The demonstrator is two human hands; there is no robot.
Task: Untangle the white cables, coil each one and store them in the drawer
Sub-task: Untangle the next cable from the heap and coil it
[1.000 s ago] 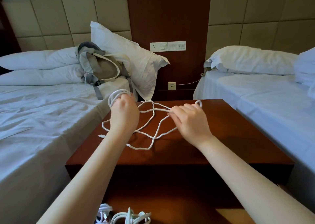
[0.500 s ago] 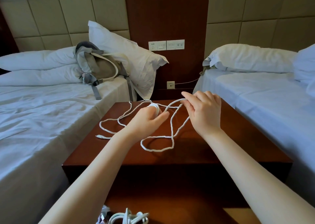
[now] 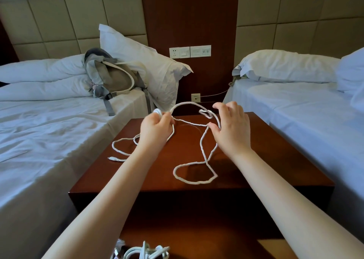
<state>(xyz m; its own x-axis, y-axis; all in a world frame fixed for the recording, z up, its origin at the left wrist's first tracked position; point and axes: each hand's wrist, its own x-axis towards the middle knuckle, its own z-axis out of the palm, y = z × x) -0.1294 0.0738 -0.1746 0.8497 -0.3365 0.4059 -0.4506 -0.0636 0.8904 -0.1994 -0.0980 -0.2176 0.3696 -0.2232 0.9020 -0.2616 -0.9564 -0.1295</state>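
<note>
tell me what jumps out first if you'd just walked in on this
A white cable sprawls in loose loops across the dark wooden nightstand, which stands between two white beds. The left hand grips a wound section of the cable near the stand's far edge, while the right hand spreads its fingers over the strand beside it. A grey backpack slumps against the pillows on the left bed.

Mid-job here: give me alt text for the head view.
Left hand grips a small coil of white cable above a wooden nightstand; right hand hovers open beside it. The rest sprawls in loose loops across the top.
</note>
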